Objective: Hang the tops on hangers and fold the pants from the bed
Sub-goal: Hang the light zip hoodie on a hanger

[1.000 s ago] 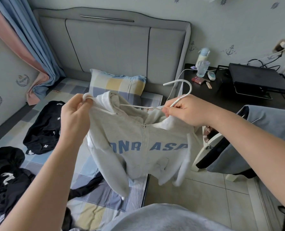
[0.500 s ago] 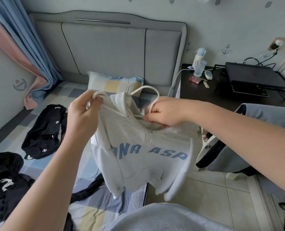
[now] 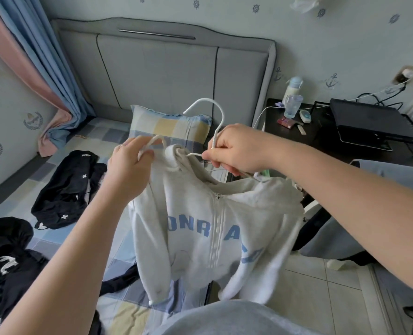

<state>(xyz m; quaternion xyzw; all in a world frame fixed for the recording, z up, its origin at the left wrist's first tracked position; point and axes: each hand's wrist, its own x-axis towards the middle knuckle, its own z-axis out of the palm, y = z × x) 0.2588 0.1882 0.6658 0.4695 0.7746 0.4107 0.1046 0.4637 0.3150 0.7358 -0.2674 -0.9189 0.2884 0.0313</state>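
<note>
Well, the hoodie (image 3: 200,226) looks soft and floppy: my left hand (image 3: 128,170) pinches near its collar, my right hand (image 3: 236,151) grips the stiff hanger (image 3: 215,110).

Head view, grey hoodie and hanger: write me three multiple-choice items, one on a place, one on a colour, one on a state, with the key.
1. Where does the clear cup stand?
A. on the bed
B. on the dark side table
C. on the floor

2. What colour is the lettering on the grey hoodie?
A. red
B. black
C. blue

3. What is the right hand doing?
A. gripping the white hanger just below its hook
B. lying flat on the pillow
C. hanging idle

Key: 1 B, the cup sits on the table beside the headboard. 2 C, the letters across the chest are blue. 3 A, its fingers curl round the hanger's neck.
</note>
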